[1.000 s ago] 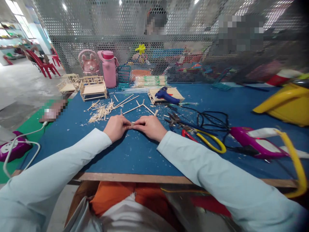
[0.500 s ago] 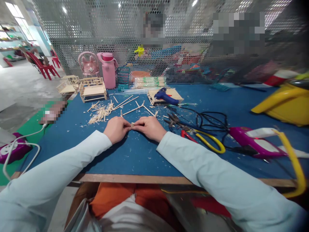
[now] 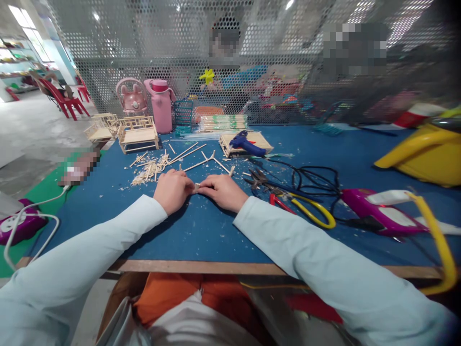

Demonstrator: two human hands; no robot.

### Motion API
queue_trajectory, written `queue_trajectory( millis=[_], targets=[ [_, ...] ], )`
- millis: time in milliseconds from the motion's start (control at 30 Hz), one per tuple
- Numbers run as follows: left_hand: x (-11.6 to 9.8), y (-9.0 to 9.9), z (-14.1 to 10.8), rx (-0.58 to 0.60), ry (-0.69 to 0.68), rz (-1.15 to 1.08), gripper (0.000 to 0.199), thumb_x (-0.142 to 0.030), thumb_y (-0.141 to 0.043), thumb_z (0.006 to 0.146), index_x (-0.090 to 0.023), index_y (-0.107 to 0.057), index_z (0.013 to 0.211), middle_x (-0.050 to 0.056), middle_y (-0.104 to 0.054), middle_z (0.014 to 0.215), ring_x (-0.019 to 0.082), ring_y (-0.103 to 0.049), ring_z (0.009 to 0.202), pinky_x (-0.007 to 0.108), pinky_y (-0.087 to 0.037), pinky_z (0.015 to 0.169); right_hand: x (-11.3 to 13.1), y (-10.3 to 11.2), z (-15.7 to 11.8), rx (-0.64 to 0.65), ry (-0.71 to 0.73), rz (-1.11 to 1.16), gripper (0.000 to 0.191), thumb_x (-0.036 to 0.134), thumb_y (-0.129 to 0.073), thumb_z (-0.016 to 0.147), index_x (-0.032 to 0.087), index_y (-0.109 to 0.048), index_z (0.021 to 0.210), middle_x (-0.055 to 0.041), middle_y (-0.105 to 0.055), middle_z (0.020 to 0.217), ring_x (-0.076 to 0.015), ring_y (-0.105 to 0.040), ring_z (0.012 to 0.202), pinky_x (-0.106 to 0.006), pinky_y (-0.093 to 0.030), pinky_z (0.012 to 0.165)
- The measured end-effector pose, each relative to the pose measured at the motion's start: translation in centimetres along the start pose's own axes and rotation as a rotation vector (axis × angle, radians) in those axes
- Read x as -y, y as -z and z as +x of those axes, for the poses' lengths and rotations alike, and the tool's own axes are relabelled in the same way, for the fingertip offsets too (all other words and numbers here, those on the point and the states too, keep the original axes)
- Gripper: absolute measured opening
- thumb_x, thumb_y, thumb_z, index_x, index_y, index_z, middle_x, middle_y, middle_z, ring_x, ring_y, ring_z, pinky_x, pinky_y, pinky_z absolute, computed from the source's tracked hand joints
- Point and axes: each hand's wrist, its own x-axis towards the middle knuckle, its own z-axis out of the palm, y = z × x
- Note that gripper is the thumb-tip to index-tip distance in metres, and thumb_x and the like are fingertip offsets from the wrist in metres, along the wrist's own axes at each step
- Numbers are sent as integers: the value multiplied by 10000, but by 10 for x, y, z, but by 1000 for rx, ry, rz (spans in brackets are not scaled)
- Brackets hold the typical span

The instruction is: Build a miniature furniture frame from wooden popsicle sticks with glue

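Both hands meet low over the blue table, pinching one small pale wooden piece (image 3: 196, 188) between them. My left hand (image 3: 172, 191) closes on its left side, my right hand (image 3: 225, 191) on its right. Just beyond the fingers lies a frame of thin joined sticks (image 3: 196, 166). Loose short sticks (image 3: 153, 168) are heaped behind my left hand. A blue glue gun (image 3: 247, 144) rests on a flat wooden stick piece (image 3: 268, 142) farther back. Pliers (image 3: 259, 180) lie to the right of my right hand.
Small stick-built furniture (image 3: 139, 134) stands at the back left by a pink bottle (image 3: 163, 106). Yellow-handled scissors (image 3: 317, 212), black cables (image 3: 317, 178) and a purple-and-white tool (image 3: 385, 211) lie on the right. A yellow container (image 3: 428, 156) is beyond them. Perforated mesh rises behind the table.
Both hands have stayed almost in place, with the small piece still between the fingertips. Their grip looks only slightly shifted.
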Motion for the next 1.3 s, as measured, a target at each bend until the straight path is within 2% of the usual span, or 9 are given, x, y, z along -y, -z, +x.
queue_trajectory(
  millis=[167,400,500,600,700,800,933,1100,1300],
  targets=[
    [5,-4,2,20,-14,-43,148,-305,-587,765,-237,-715,793,46,-654,784,189,-527,759,303,-389,704,0,1,0,20,22,-56,170,203,-539,812,164,-705,811,-43,-664,759,-140,-583,732,-230,-402,673],
    [3,-2,-1,5,-64,2,168,-238,-547,778,-221,-709,737,48,-663,760,183,-538,756,304,-394,707,0,-1,-1,11,35,-65,158,185,-540,801,165,-697,792,-44,-659,754,-140,-572,720,-235,-395,670],
    [5,-2,1,23,-88,-93,143,-246,-565,762,-192,-697,751,53,-663,750,175,-547,736,287,-404,696,0,-2,-1,2,46,-33,144,201,-546,796,163,-683,772,-38,-647,740,-136,-559,711,-233,-387,666],
    [9,2,2,46,-26,-281,100,-231,-578,733,-168,-655,724,30,-643,717,143,-544,670,253,-405,647,0,-1,-2,-50,23,58,165,214,-514,809,157,-635,712,-14,-607,682,-117,-525,656,-222,-376,637],
    [9,12,2,-98,94,-450,130,-187,-469,772,-158,-570,697,-6,-571,638,110,-496,597,226,-387,593,3,2,-6,-197,-18,125,195,234,-436,839,163,-542,691,16,-519,609,-103,-454,579,-214,-355,586],
    [0,20,-2,-269,91,-511,261,-192,-331,842,-164,-488,636,-15,-500,602,103,-465,592,223,-375,591,12,4,-12,-310,18,86,184,261,-372,862,180,-479,737,18,-480,618,-110,-430,575,-220,-343,579],
    [-16,20,-10,-210,-34,-476,358,-301,-301,887,-167,-498,619,-8,-515,587,105,-472,569,222,-389,575,27,2,-21,-245,113,-32,176,281,-356,877,192,-467,774,0,-530,659,-119,-460,576,-226,-330,574],
    [-17,10,-11,-353,-114,-385,283,-279,-371,878,-155,-625,881,69,-682,860,158,-614,804,264,-461,740,32,1,-23,-238,105,-184,175,277,-378,880,192,-499,787,-27,-599,708,-140,-537,638,-231,-333,588],
    [-14,2,-13,-417,-194,-269,303,-269,-372,882,-156,-640,969,81,-705,888,169,-653,796,257,-494,708,29,0,-19,-216,86,-255,177,252,-394,877,173,-547,832,-56,-646,760,-155,-587,687,-238,-366,611]
  ],
)
